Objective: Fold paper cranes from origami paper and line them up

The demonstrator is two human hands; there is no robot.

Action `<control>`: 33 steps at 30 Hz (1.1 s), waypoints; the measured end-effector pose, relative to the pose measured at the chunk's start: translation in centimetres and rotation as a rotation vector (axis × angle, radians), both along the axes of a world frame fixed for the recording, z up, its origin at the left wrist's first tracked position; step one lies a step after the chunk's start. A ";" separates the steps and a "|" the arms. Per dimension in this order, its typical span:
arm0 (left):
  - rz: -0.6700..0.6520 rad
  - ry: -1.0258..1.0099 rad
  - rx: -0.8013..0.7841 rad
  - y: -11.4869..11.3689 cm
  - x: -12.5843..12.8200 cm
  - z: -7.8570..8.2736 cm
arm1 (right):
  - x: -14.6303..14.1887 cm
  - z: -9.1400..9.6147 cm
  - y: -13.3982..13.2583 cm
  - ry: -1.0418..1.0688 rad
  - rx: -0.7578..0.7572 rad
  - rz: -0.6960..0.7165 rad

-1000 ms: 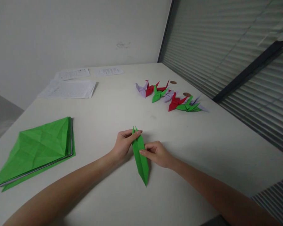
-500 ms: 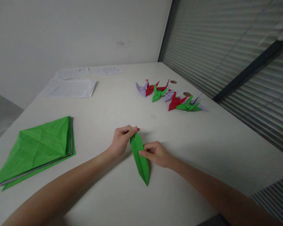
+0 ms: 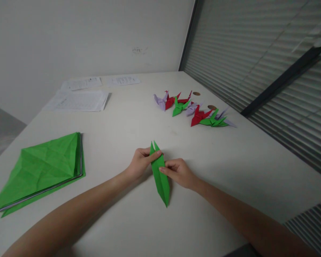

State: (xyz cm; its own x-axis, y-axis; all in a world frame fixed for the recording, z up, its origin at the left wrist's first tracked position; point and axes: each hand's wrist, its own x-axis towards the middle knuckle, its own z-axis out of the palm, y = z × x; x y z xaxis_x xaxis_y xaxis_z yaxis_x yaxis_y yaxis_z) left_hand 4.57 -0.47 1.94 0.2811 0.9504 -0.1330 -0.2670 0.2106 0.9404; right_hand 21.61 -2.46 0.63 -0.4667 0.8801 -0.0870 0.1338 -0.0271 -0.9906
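Observation:
A narrow folded piece of green origami paper (image 3: pixel 160 180) is held between my two hands over the white table. It has two separate points at its far end and a single point at the near end, with a crease or slit down its middle. My left hand (image 3: pixel 141 161) pinches it near the split end, thumb across the top. Lower down, on its right edge, my right hand (image 3: pixel 178 173) pinches it with thumb on top. The fingers beneath the paper are partly hidden.
Several folded paper cranes (image 3: pixel 199 116) in red, green and lilac stand in a row at the back right. A stack of creased green paper (image 3: pixel 48 160) lies at left. Printed sheets (image 3: pixel 80 100) lie behind it. Window blinds (image 3: pixel 256 53) border the table's right side.
My left hand has slid down the paper from its far tip, so the two points now show above the thumb. The paper has shifted slightly away from me.

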 end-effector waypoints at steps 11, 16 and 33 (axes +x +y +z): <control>-0.110 0.023 0.300 -0.8 -0.2 0.3 | 0.7 0.9 1.2 0.090 -0.001 -0.262; -0.228 0.202 0.580 -0.9 -0.7 0.1 | 1.2 0.9 1.8 0.144 -0.043 -0.346; -0.087 0.173 0.533 0.1 -0.6 -0.4 | 1.3 0.7 1.4 0.228 0.197 -0.272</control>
State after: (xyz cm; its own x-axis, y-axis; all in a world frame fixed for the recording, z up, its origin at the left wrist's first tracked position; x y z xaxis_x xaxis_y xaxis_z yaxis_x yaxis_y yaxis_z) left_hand 4.00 -0.34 1.58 0.3786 0.8729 0.3078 -0.1024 -0.2910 0.9512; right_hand 22.87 -1.03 1.36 -0.2019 0.9638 0.1742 -0.0760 0.1619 -0.9839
